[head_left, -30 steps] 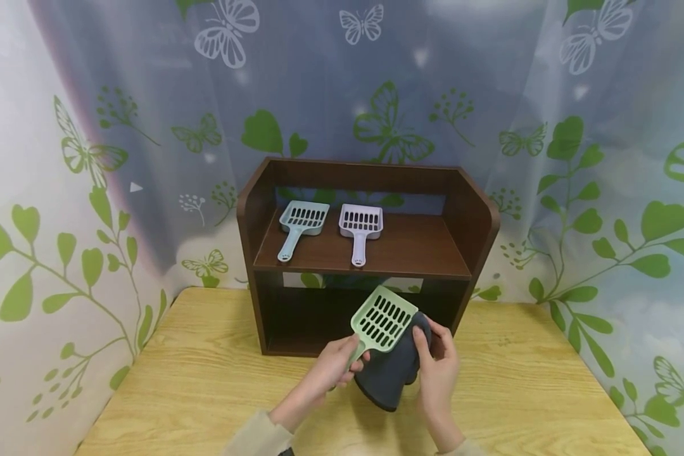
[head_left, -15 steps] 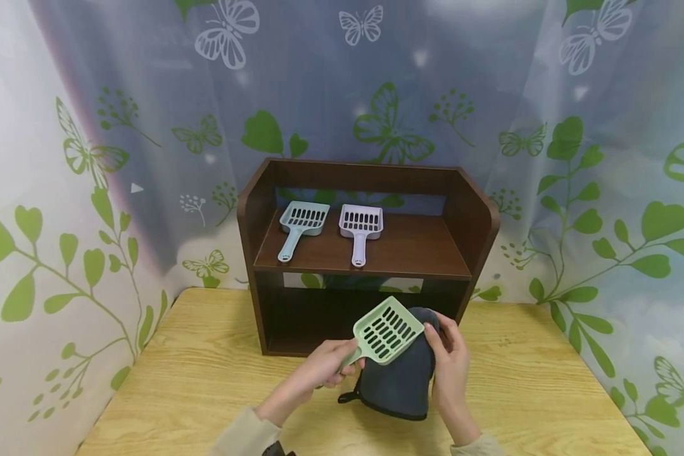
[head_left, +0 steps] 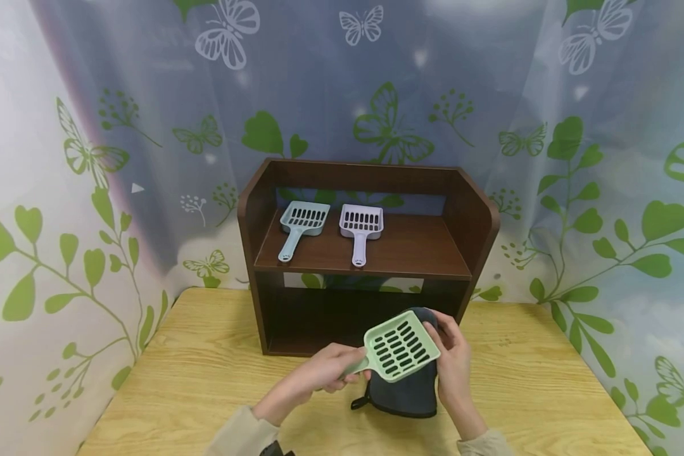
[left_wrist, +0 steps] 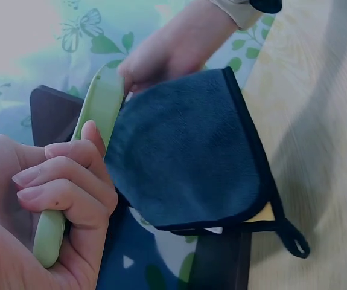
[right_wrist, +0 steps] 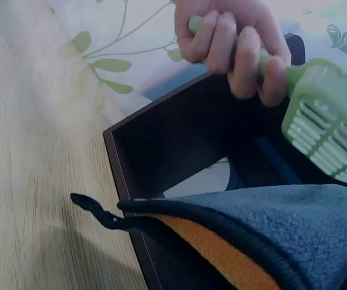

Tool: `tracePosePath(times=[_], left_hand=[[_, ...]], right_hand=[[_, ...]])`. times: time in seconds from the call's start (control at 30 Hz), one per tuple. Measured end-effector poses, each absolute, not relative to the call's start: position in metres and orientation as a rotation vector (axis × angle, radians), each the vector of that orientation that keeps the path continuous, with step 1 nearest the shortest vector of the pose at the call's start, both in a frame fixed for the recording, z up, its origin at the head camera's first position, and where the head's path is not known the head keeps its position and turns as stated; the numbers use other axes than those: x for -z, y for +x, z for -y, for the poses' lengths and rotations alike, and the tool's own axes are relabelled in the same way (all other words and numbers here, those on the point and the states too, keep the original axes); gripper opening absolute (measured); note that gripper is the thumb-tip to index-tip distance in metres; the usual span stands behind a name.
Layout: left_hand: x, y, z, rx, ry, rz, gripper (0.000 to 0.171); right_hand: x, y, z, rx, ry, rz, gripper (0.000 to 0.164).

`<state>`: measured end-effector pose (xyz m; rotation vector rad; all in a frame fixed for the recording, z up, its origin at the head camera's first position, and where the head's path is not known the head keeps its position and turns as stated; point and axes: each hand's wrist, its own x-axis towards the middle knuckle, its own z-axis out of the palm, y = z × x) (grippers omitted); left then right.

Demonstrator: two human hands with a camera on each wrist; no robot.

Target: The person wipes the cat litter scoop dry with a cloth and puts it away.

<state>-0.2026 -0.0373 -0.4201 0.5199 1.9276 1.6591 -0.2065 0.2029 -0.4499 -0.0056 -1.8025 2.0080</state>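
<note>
My left hand [head_left: 333, 367] grips the handle of a green slotted litter scoop [head_left: 401, 345], its fingers curled round it in the left wrist view. The scoop's head points right and overlaps the cloth in the head view. My right hand [head_left: 453, 358] holds a dark blue-grey cleaning cloth [left_wrist: 185, 151] at its upper part, close to the scoop's right edge. The cloth hangs folded, with black edging, a hanging loop [left_wrist: 295, 238] at one corner and an orange inner side [right_wrist: 221, 251]. Part of the right hand's grip is hidden behind the cloth in the left wrist view.
A dark brown two-level shelf [head_left: 370, 275] stands at the back of the wooden table [head_left: 194, 380]. On its upper level lie a blue litter scoop [head_left: 304, 221] and a lilac litter scoop [head_left: 361, 225]. A patterned curtain [head_left: 330, 82] hangs behind.
The green scoop has moved right and slightly down, its head turning further to the right. The cloth now hangs lower behind it, and my right hand has shifted slightly right.
</note>
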Motion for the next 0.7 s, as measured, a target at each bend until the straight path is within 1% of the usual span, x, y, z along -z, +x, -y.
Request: tracePosePath(times=[0.23,0.5,0.7], left_hand=[[0.401,-0.203,0.032,-1.685,0.563,-1.945,0.04],[0.374,-0.207,0.023,-1.737,0.589,-2.006,0.038],[0.353,-0.211,0.008,-1.78,0.614,-2.034,0.035]], right_hand=[[0.45,-0.203,-0.214,-1.986,0.037,1.807,0.028],[0.446,-0.194,-0.221,-1.968,-0.061,1.856,0.021],[0.447,-0.191,-0.227,-1.963,-0.098,1.912,0.03]])
